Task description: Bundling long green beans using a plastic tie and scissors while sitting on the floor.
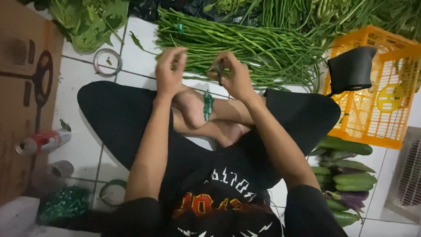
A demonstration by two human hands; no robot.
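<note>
Cardboard sheet [24, 87]: lies flat along the far left over the white tiled floor [83, 145], printed with dark shapes.
Drink can [41, 141]: on its side at the cardboard's edge, beside a small roll [61, 168], both within arm's reach of the seated person.
Green ties [63, 204]: a heap at lower left, near a ring of tape [112, 192], kept close to the left knee, likely so they can be picked up without leaning.
Leafy greens [90, 22]: piled at top left, with a clear tape roll [108, 61] on the tile just below them.
Left hand [169, 72]: raised over the crossed legs, fingers curled in toward the palm; whether it pinches anything I cannot tell.
Green tie strip [208, 105]: rests across the bare ankle between the forearms, parked where either hand can take it.
Right hand [234, 74]: closed around a small dark thing at its fingertips, too blurred to name, held just in front of the beans.
Long beans [245, 48]: a thick sheaf lying across the floor directly ahead of both hands, ends roughly aligned.
Orange crate [377, 87]: plastic, at the right, with a black cloth [351, 70] draped over its corner.
Cucumbers and eggplants [346, 180]: stacked at lower right below the crate, apart from the beans.
</note>
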